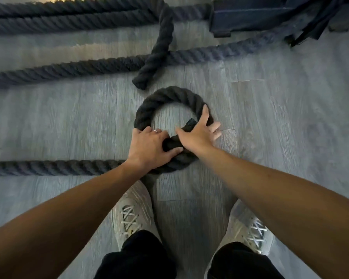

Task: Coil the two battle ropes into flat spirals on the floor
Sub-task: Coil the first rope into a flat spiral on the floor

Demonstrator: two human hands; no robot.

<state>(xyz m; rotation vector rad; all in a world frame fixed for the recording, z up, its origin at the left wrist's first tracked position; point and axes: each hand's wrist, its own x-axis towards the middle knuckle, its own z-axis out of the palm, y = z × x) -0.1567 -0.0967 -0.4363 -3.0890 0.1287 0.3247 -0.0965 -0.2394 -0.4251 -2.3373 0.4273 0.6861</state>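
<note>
On the grey plank floor (pixel 270 121), just ahead of two pale laced shoes (pixel 132 214), a thick black rope (pixel 169 95) is bent into a single ring, its taped end (pixel 190 124) pointing into the ring's open middle. At the near side of the ring the left hand (pixel 149 148) lies over the rope where the strands cross, fingers curled down around it, a ring on one finger. Beside it, touching the same crossing, the right hand (pixel 197 133) rests flat on the rope with its fingers spread and fairly straight, the forefinger reaching up along the ring's right side; the outer fingers are blurred. From under the left hand the rope's tail runs straight off to the left. Beyond the ring a second rope (pixel 157 55) lies with its end close to the ring's far side, crossing over another stretch that runs left to right. Farther still, more rope lengths lie side by side, next to a dark block (pixel 250 15) at the far right.
</note>
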